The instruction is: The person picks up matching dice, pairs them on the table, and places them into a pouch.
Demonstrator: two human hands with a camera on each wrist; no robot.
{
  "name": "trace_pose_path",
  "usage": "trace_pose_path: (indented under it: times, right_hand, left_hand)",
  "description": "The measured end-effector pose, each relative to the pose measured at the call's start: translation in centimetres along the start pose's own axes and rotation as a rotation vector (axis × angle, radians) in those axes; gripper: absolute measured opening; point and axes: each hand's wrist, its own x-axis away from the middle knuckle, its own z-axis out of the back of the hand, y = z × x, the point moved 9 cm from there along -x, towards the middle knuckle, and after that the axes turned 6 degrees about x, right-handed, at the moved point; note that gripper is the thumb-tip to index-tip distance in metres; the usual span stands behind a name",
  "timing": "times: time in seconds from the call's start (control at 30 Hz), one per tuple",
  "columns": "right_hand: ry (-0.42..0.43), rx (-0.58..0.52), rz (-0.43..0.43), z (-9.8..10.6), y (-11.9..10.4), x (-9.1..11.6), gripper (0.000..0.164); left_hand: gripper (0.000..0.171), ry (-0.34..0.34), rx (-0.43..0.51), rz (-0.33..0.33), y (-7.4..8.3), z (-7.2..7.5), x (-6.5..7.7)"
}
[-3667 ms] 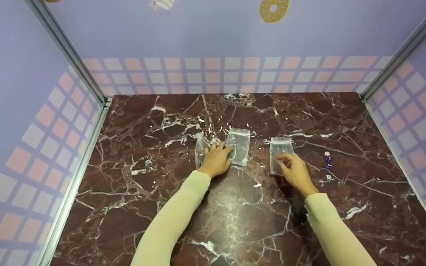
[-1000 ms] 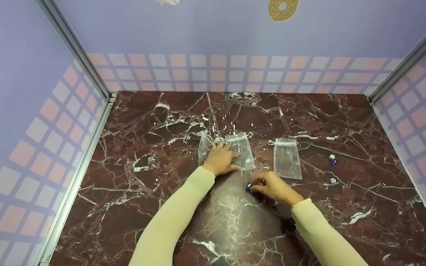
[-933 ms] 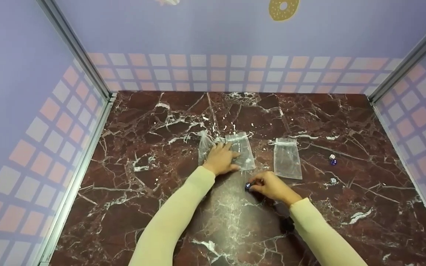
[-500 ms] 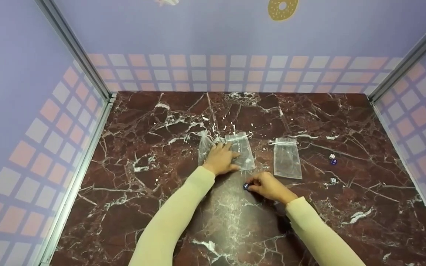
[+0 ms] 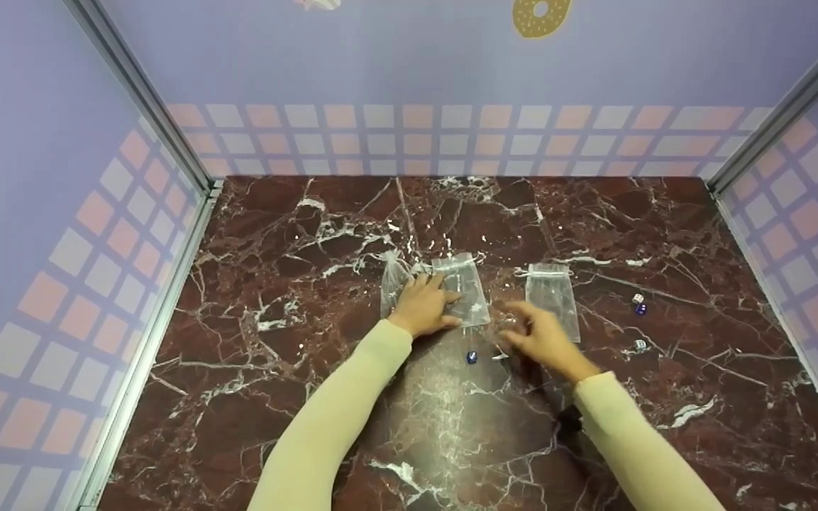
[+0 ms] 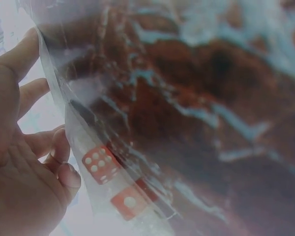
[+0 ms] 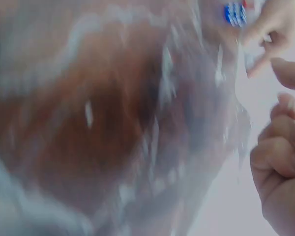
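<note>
My left hand point(image 5: 421, 305) rests with spread fingers over the sheer drawstring bags near the table's middle. A gathered bag point(image 5: 390, 280) lies on its left side, and a flat bag point(image 5: 471, 301) extends past its right side. In the left wrist view, two red dice point(image 6: 100, 163) show through sheer fabric beside the hand. A blue die point(image 5: 472, 357) sits alone on the table in front of the flat bag. My right hand point(image 5: 549, 342) holds nothing, thumb and index finger apart; it partly covers another flat sheer bag point(image 5: 563, 301).
Farther right on the marbled table point(image 5: 352, 454) lie a white die point(image 5: 638, 299), a blue die next to it point(image 5: 640, 309) and a silvery-white die point(image 5: 640, 345). Patterned lilac walls point(image 5: 409, 71) enclose the back and both sides.
My right hand has brought a blue die from the right-hand group, let go of it on the table, and moved back right and away. My left hand stays on the bags.
</note>
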Motion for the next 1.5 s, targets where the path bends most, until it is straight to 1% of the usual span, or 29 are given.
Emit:
trace_pose_path:
  times: [0.1,0.2,0.33,0.43,0.47,0.57,0.67,0.8,0.93,1.07,1.27,1.43,1.5]
  right_hand:
    - [0.103,0.062,-0.054,2.9,1.3,0.1,0.067]
    - [0.204,0.133,-0.095,5.8,2.9,0.4,0.075]
    - [0.329,0.189,-0.165,9.5,5.4,1.4,0.069]
    - [0.397,0.232,-0.248,12.0,7.5,2.6,0.064]
    - [0.417,0.248,-0.277,12.6,8.2,3.1,0.063]
    - [0.437,0.258,-0.371,14.0,10.7,4.4,0.064]
    - [0.438,0.235,-0.462,14.7,13.2,5.8,0.061]
    - [0.409,0.178,-0.575,14.9,16.2,7.4,0.058]
    - [0.370,0.164,-0.625,14.7,18.1,8.2,0.058]
    - [0.360,0.175,-0.633,14.6,18.8,8.4,0.055]
    - [0.364,0.167,-0.601,14.6,18.9,8.0,0.047]
    - [0.402,0.168,-0.596,14.6,18.7,7.9,0.041]
    - [0.428,0.168,-0.571,14.7,18.5,8.0,0.039]
  left_hand:
    - [0.061,-0.009,0.010,-0.001,0.0,-0.1,0.0]
    - [0.060,-0.002,0.014,-0.005,0.0,-0.1,0.1]
    - [0.060,0.013,0.019,-0.014,0.0,0.0,0.1]
    - [0.060,0.010,0.029,-0.014,0.1,-0.1,0.1]
    - [0.060,0.006,0.036,-0.009,0.0,-0.2,0.1]
    - [0.060,-0.001,0.062,0.006,-0.2,-0.3,0.2]
    - [0.060,0.002,0.085,0.013,-0.4,-0.3,0.3]
    - [0.061,0.003,0.088,0.005,-0.2,-0.3,0.4]
    - [0.062,-0.005,0.073,0.010,-0.1,-0.4,0.3]
    - [0.062,-0.011,0.074,0.010,0.0,-0.4,0.1]
    - [0.063,-0.028,0.079,0.022,-0.1,-0.5,0.1]
    - [0.062,-0.021,0.088,0.023,-0.2,-0.4,0.3]
    - [0.062,-0.021,0.092,0.029,-0.2,-0.5,0.3]
